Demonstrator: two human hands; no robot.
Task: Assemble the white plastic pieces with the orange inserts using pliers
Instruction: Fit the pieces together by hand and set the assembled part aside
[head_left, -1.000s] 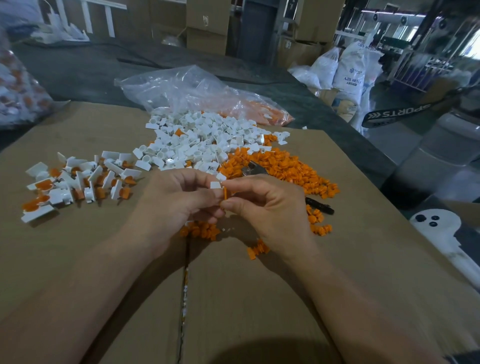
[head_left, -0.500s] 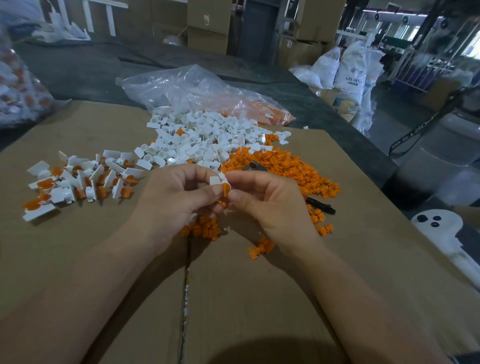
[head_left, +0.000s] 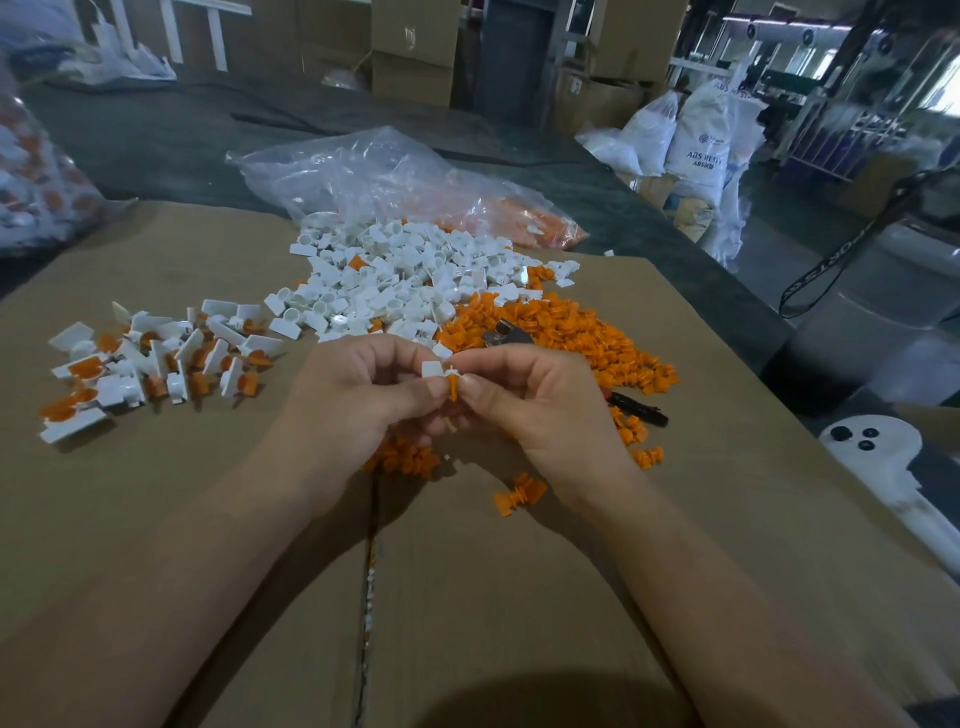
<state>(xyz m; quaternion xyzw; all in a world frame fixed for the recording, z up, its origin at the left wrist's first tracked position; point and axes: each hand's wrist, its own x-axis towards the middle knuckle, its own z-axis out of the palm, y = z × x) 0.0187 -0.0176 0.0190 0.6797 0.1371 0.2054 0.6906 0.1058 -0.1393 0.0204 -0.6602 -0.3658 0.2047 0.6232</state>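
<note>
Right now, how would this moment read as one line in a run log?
step: fitting insert by hand | left hand: pinches white piece | right hand: pinches orange insert | pliers: lying idle behind right hand

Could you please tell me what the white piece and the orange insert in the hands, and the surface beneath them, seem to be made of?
The white piece looks like moulded plastic, smooth and slightly glossy, with crisp edges. The orange insert seems plastic too, duller, apparently with moulded ribs. The surface looks like brown cardboard, matte, with a flap seam down the middle.
</note>
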